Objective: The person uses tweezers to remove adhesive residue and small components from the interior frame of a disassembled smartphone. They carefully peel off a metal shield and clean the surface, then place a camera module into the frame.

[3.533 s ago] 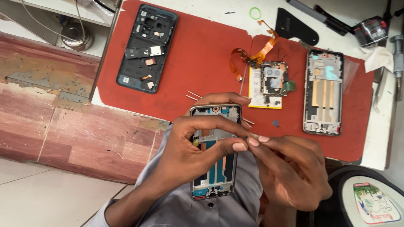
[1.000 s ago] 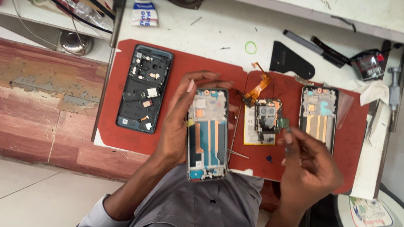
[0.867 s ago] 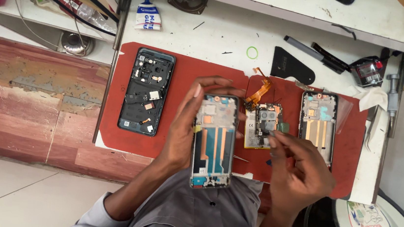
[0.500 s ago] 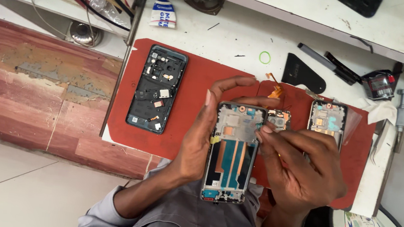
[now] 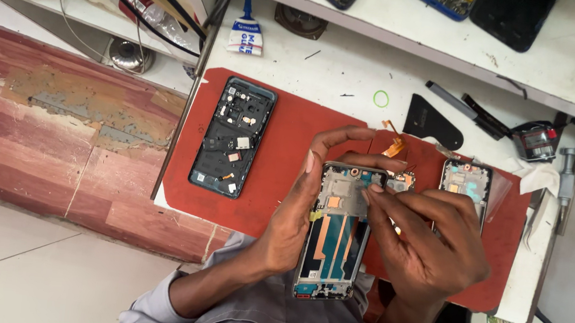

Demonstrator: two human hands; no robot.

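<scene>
We grip the opened phone frame (image 5: pixel 335 236) in our left hand (image 5: pixel 296 215), right hand (image 5: pixel 426 249) fingertips pressing its top end, circuit board (image 5: pixel 403 182) just beyond, apparently not yet refitted

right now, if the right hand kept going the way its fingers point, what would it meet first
The right hand points up and left, its fingertips already on the top of the opened phone frame held by the left hand. Going on, it would likely meet the left hand's fingers curled over the frame's top; depth is unclear.
</scene>
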